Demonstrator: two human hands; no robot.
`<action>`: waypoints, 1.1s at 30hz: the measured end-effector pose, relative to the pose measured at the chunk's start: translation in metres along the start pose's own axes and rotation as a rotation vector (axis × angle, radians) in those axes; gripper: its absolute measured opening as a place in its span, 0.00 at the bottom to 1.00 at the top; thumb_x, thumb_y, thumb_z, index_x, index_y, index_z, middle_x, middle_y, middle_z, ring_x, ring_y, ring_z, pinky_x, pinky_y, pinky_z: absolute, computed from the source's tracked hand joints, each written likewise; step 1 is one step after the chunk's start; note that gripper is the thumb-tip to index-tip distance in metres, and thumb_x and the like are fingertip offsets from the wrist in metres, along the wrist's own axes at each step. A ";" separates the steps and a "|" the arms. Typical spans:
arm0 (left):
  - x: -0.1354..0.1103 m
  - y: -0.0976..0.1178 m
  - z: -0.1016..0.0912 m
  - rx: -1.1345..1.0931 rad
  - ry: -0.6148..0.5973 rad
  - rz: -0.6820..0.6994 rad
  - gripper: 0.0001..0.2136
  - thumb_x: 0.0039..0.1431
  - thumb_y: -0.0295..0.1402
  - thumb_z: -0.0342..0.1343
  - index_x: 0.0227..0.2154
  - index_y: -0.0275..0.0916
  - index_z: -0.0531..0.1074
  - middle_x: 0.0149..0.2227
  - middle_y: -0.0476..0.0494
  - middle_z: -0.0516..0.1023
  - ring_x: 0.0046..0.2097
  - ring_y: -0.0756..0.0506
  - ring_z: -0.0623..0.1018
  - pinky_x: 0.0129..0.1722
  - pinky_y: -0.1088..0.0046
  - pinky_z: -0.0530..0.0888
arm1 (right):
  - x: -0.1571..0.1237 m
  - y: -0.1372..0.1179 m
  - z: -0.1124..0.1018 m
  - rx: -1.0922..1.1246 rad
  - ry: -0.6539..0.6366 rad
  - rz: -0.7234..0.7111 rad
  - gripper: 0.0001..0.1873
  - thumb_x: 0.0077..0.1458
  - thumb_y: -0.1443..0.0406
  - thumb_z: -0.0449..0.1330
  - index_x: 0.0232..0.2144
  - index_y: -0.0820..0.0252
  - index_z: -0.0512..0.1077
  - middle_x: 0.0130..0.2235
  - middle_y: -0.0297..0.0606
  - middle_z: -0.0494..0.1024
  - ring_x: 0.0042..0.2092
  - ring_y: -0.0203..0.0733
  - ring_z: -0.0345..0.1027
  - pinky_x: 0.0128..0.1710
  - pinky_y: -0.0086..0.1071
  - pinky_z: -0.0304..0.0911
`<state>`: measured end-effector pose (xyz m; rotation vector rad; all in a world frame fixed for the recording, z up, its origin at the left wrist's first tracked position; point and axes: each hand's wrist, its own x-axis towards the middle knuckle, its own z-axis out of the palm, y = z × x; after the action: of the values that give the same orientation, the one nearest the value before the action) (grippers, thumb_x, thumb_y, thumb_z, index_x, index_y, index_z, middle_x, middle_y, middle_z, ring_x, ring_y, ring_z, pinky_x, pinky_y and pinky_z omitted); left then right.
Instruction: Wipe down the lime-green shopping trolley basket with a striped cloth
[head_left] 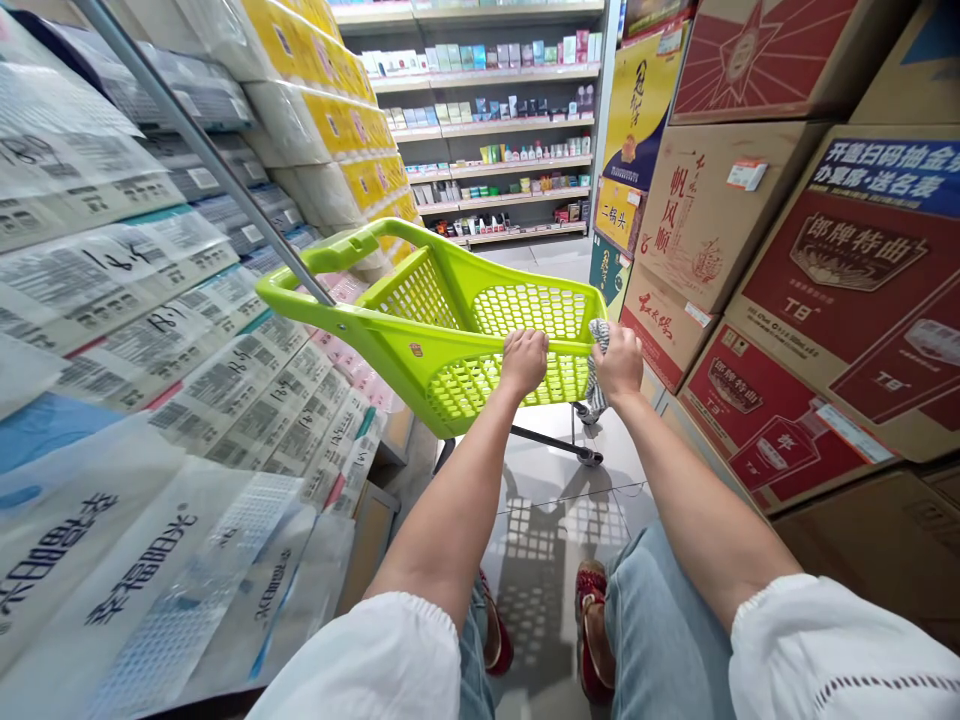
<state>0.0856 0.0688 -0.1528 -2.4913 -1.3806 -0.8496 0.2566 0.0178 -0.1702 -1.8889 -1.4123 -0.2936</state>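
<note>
A lime-green plastic shopping trolley basket (420, 300) stands in front of me in a narrow shop aisle, tilted, with its metal pole rising to the upper left. My left hand (523, 360) is curled over the near rim of the basket. My right hand (618, 362) grips the same rim at its right corner and also holds a grey-and-white cloth (598, 372) that hangs down beside the basket. The basket looks empty inside. Its wheel frame (559, 447) rests on the tiled floor.
Stacked packs of tissue paper (172, 330) crowd the left side. Piled red and brown cardboard cartons (810, 290) line the right. Shelves of small goods (502, 130) stand at the aisle's far end. My jeans and red shoes (592, 630) show below on glossy tiles.
</note>
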 end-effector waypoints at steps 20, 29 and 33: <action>-0.053 -0.007 -0.010 -0.059 0.147 -0.060 0.16 0.67 0.38 0.38 0.45 0.41 0.70 0.47 0.40 0.74 0.51 0.43 0.70 0.55 0.62 0.61 | -0.014 -0.007 -0.008 0.072 -0.061 -0.246 0.22 0.56 0.63 0.52 0.54 0.57 0.63 0.52 0.42 0.67 0.51 0.47 0.56 0.50 0.37 0.56; -0.065 0.001 0.049 0.073 -0.018 -0.214 0.16 0.65 0.31 0.40 0.47 0.39 0.71 0.40 0.36 0.75 0.47 0.38 0.71 0.48 0.58 0.64 | -0.020 -0.005 0.000 0.025 -0.040 -0.445 0.24 0.58 0.61 0.51 0.56 0.58 0.61 0.57 0.42 0.65 0.53 0.49 0.56 0.52 0.40 0.53; -0.052 -0.012 0.051 0.032 -0.040 -0.183 0.13 0.63 0.31 0.44 0.38 0.39 0.75 0.39 0.37 0.76 0.46 0.39 0.72 0.49 0.59 0.63 | -0.022 -0.010 0.022 -0.042 -0.049 -0.697 0.22 0.60 0.61 0.50 0.56 0.54 0.62 0.57 0.41 0.67 0.52 0.49 0.57 0.50 0.41 0.52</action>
<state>0.0749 0.0578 -0.2250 -2.3978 -1.6426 -0.8081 0.2341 0.0180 -0.1939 -1.3775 -2.0780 -0.6126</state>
